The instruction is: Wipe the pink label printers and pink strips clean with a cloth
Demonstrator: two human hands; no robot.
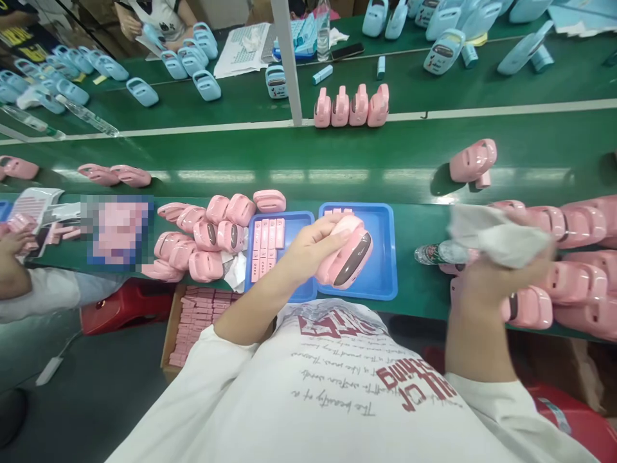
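My left hand is closed around a glossy pink plastic device with a long dark oval panel, held above two blue trays. The left tray contains rows of small pink rectangular pieces. In the right tray, a few more pink pieces show behind the device. Off to the right, my right hand grips a crumpled white cloth; hand and cloth are blurred by motion. A clear plastic bottle lies just left of that hand, beside many pink devices.
More pink devices cluster left of the trays. A cardboard box of pink pieces stands below the bench. Several pink devices stand on the green line, with blue ones beyond. At the left, a co-worker's hand touches pink parts.
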